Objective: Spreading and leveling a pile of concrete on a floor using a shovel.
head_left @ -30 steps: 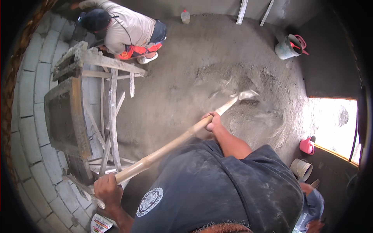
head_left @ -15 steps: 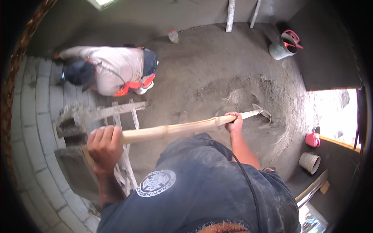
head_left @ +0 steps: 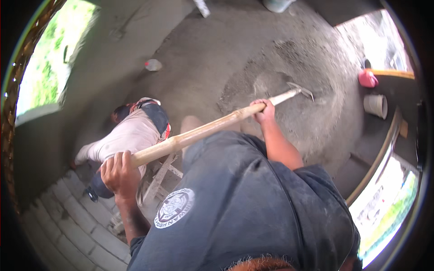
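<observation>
A long bamboo-handled hoe (head_left: 199,134) slants across in front of me, gripped in both fists. My left hand (head_left: 120,175) is wrapped round the butt end of the handle. Further along, nearer the blade, my right hand (head_left: 263,111) closes round the same shaft. The hoe's thin metal blade (head_left: 302,89) rests at a hollow in the grey mortar mix (head_left: 289,58), which lies in a broad ring on the ground. Part of the blade's lower edge cannot be made out against the mix.
A co-worker (head_left: 131,133) bends low at the left, beside a block wall (head_left: 86,221) and a wooden ladder-like frame (head_left: 159,180). A plastic jug (head_left: 153,65) stands beyond. On the right are a pink container (head_left: 368,78) and a white bucket (head_left: 375,106); another bucket (head_left: 277,3) is at the far edge.
My view has turned, so the room appears shifted. Both hands keep their grip on the hoe, and its blade stays at the mix. The co-worker has bent into a different posture.
</observation>
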A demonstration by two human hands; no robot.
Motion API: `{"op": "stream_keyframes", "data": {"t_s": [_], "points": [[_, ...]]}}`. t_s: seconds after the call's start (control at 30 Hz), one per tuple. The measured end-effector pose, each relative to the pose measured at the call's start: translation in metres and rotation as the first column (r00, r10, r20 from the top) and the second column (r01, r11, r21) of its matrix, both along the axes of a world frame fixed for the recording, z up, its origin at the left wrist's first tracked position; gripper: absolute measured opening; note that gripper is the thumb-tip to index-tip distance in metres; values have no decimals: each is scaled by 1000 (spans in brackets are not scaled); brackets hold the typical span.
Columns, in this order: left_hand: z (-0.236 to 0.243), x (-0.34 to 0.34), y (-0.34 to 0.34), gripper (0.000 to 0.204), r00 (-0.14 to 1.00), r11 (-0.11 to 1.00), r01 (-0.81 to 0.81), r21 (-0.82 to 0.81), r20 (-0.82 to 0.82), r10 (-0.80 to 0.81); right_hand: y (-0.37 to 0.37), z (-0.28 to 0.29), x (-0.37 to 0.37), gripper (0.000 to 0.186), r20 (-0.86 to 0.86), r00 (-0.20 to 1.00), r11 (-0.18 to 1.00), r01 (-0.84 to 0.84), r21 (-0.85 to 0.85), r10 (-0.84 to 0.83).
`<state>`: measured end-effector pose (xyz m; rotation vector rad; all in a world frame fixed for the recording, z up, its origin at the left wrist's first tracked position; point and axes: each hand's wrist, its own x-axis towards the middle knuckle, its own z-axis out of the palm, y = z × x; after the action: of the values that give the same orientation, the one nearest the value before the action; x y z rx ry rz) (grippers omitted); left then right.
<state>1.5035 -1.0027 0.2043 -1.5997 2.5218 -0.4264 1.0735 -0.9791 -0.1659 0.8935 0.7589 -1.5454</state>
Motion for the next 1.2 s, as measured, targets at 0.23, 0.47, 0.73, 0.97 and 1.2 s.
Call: {"op": "stream_keyframes", "data": {"t_s": [0.23, 0.47, 0.73, 0.97, 1.2], "points": [[-47, 74, -109, 20, 998, 966, -49, 253, -31, 59, -62, 26, 41, 10, -158, 983, 986, 109, 122, -89], [-82, 175, -246, 11, 986, 659, -158, 735, 88, 138, -158, 0, 98, 13, -279, 929, 958, 275, 78, -244], [-56, 298, -336, 22, 865, 541, -446, 713, 499, 57, -269, -117, 296, 17, 121, 991, 910, -3, 414, -52], [7, 330, -387, 27, 729, 573, -598, 560, 678, 98, -355, -129, 437, 17, 244, 963, 967, -165, 192, 116], [-66, 238, -437, 17, 762, 676, -541, 501, 633, 140, -391, -147, 296, 10, 281, 957, 906, -175, 387, 65]]}}
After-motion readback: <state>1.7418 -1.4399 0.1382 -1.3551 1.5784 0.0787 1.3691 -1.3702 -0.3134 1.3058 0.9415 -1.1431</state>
